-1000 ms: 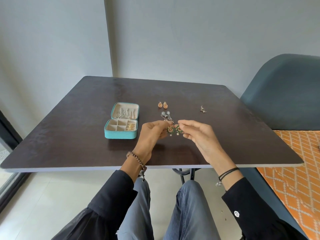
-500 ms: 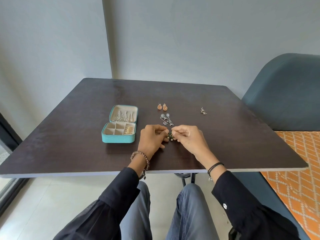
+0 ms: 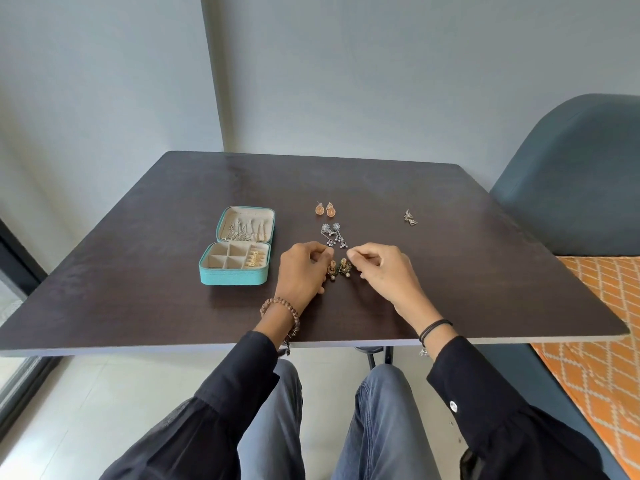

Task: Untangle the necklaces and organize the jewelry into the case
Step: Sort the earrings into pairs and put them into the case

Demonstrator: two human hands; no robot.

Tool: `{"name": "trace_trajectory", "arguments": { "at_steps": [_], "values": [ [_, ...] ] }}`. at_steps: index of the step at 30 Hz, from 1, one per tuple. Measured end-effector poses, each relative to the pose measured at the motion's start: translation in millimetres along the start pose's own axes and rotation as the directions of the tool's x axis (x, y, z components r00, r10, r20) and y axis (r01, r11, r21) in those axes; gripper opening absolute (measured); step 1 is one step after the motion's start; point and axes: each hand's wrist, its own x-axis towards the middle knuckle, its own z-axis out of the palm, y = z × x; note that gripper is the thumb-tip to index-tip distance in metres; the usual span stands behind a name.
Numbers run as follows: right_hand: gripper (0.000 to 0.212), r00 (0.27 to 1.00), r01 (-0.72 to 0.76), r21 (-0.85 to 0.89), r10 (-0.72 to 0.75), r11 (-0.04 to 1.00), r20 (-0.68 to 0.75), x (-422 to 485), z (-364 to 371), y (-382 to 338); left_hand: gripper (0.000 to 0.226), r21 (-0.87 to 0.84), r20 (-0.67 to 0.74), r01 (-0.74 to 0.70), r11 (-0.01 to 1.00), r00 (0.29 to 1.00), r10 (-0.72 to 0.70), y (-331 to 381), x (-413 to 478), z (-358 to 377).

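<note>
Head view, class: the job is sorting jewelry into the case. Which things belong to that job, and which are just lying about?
Belong to the job:
- teal jewelry case, lid open
- green-and-gold earrings between the hands
- silver drop earrings
- orange earrings
- small silver piece, set apart
- left hand, right hand

Just lying about:
- blue chair
- orange patterned cushion

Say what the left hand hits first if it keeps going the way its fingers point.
Probably the silver dangling earring pair just beyond the left hand, whose fingers point up and slightly right; depth is unclear.
</note>
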Motion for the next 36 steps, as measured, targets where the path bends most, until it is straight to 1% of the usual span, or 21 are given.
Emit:
{"name": "trace_trajectory", "arguments": {
  "at_steps": [3, 5, 8, 10, 12, 14, 16, 18, 21, 25, 31, 36],
  "values": [
    [0.015, 0.998, -0.043, 0.043, 0.044, 0.998, -0.036, 4.4, -13.3, 10.9, 0.019, 0.083, -0.064, -0.041, 0.996, 0.997, 0.047, 4.0, 2.1, 4.4],
    [0.011, 0.994, -0.077, 0.098, 0.085, 0.992, -0.071, 8.0, -23.9, 19.6, 0.016, 0.081, -0.071, -0.06, 0.995, 0.995, 0.066, 11.1, 2.6, 9.9],
    [0.007, 0.983, -0.13, 0.139, 0.146, 0.982, -0.114, 16.7, -44.1, 32.3, 0.016, 0.042, -0.022, -0.082, 0.996, 0.996, 0.083, 27.3, 4.1, 24.9],
    [0.005, 0.971, -0.171, 0.161, 0.194, 0.972, -0.138, 27.3, -57.6, 43.4, 0.017, -0.018, 0.023, -0.086, 0.996, 0.996, 0.086, 39.1, 7.8, 41.7],
    [0.004, 0.962, -0.203, 0.22, 0.236, 0.954, -0.136, 38.5, -69.7, 53.8, 0.019, -0.066, 0.06, -0.066, 0.996, 0.996, 0.07, 52.2, 12.8, 64.3],
    [0.006, 0.956, -0.215, 0.255, 0.256, 0.943, -0.143, 49.8, -77.3, 63.8, 0.021, -0.065, 0.095, -0.039, 0.997, 0.994, 0.046, 63.0, 18.5, 90.5],
    [0.005, 0.951, -0.207, 0.224, 0.25, 0.952, -0.184, 61.0, -82.6, 73.3, 0.025, -0.028, 0.127, -0.011, 1.0, 0.992, 0.015, 70.8, 26.6, 117.1],
    [0.004, 0.944, -0.196, 0.202, 0.24, 0.96, -0.225, 71.6, -87.2, 79.3, 0.028, -0.004, 0.125, 0.019, 1.0, 0.992, -0.018, 74.7, 38.2, 140.0],
    [0.01, 0.943, -0.177, 0.157, 0.213, 0.972, -0.256, 86.1, -89.2, 86.0, 0.03, 0.04, 0.055, 0.035, 0.999, 0.998, -0.038, 73.9, 58.2, 160.9],
    [0.013, 0.944, -0.122, 0.123, 0.153, 0.985, -0.291, 104.1, -88.7, 91.8, 0.025, 0.107, -0.031, -0.004, 0.994, 1.0, 0.007, 70.0, 86.7, 176.2],
    [0.016, 0.953, -0.023, -0.105, -0.01, 0.994, -0.302, 129.4, -78.5, 97.8, 0.02, 0.122, -0.032, -0.077, 0.99, 0.996, 0.081, 63.7, 110.7, 188.3],
    [0.02, 0.955, -0.005, -0.137, -0.036, 0.991, -0.294, 143.2, -75.5, 95.7, 0.018, 0.136, -0.06, -0.11, 0.985, 0.991, 0.119, 60.2, 117.9, 189.0]
  ]
}}
